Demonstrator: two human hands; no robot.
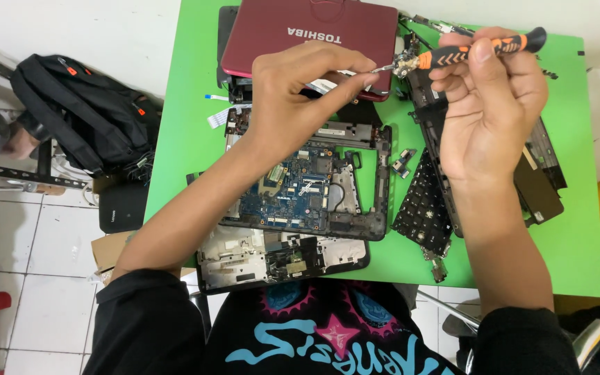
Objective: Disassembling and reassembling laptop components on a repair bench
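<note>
My right hand [491, 104] is raised over the green table [571, 229] and grips an orange-and-black screwdriver [484, 47], its metal tip pointing left. My left hand [300, 94] pinches something very small at that tip, right by a small metal part [405, 64]. Below my hands lies an opened laptop base [355, 201] with its blue circuit board [293, 194] exposed. A dark red laptop lid [307, 31] rests at the far edge of the table.
A detached black keyboard [421, 208] and black casing panels [539, 187] lie at the right. Another bottom cover [279, 257] sits at the near edge. A black backpack [81, 114] leans on the tiled floor at the left, with a cardboard box [109, 246] near it.
</note>
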